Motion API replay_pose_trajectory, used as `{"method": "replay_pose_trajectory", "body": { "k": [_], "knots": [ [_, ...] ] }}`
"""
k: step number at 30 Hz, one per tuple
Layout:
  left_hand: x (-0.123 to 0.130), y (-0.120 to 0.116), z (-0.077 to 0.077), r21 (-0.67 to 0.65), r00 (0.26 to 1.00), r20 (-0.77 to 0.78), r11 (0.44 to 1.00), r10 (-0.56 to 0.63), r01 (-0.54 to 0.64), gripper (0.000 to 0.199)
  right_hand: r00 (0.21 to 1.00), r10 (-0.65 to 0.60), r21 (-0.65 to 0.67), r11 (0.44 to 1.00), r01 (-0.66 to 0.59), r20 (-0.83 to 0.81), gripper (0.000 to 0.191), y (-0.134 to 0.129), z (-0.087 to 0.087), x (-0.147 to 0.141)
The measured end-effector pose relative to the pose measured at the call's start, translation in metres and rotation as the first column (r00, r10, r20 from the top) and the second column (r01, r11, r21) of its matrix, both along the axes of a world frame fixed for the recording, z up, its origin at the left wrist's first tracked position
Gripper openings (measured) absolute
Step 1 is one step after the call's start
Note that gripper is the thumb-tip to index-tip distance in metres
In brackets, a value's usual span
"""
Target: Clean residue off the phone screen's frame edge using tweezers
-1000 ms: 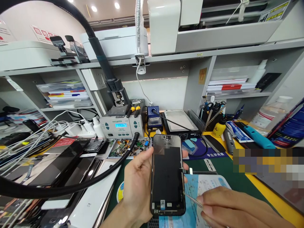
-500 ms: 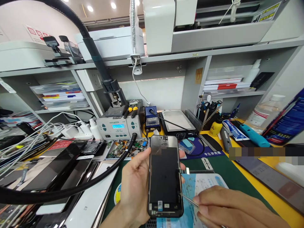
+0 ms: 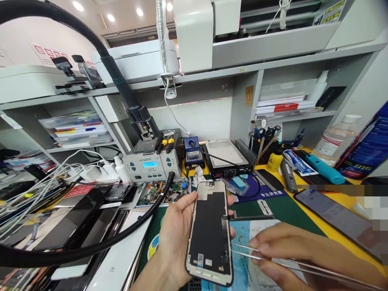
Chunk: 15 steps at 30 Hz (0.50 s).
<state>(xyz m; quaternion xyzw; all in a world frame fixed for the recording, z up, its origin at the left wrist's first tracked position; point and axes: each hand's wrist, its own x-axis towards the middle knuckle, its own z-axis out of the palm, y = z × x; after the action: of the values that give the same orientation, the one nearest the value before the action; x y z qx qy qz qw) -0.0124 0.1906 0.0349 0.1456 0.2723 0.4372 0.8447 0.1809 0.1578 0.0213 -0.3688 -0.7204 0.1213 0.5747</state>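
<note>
gripping phone screen (image 3: 209, 232) in left hand (image 3: 176, 234), with back visible, with long axis forward, pinching parted tweezers (image 3: 250, 256) in right hand (image 3: 292, 244), aimed leftward

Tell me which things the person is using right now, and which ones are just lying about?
Being used:
- phone screen, held in the left hand
- tweezers, in the right hand, tips close to the screen's edge

Just lying about, with no hand on them:
- white-backed phone
- yellow bottle
- clear bottle
</note>
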Motion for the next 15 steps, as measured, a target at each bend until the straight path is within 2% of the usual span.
{"method": "replay_pose_trajectory", "body": {
  "k": [5, 9, 12, 15],
  "knots": [
    [0.001, 0.002, 0.003, -0.051, 0.999, -0.029, 0.998, -0.038, 0.037, 0.061, 0.992, 0.124, -0.112, 0.986, -0.125, -0.020, 0.009, -0.003, -0.005, 0.015],
    [0.000, 0.003, 0.002, -0.078, 0.995, -0.051, 0.994, -0.080, 0.076, 0.066, 0.972, 0.232, -0.107, 0.967, -0.233, -0.025, 0.026, -0.002, -0.007, 0.021],
    [0.000, 0.003, 0.000, -0.085, 0.994, -0.068, 0.993, -0.085, 0.079, 0.070, 0.969, 0.246, -0.081, 0.966, -0.244, 0.020, 0.026, -0.002, -0.009, 0.020],
    [0.000, 0.001, 0.002, -0.064, 0.996, -0.081, 0.997, -0.041, 0.036, 0.067, 0.969, 0.222, -0.022, 0.975, -0.221, 0.112, 0.026, -0.002, -0.010, 0.021]
  ]
}}
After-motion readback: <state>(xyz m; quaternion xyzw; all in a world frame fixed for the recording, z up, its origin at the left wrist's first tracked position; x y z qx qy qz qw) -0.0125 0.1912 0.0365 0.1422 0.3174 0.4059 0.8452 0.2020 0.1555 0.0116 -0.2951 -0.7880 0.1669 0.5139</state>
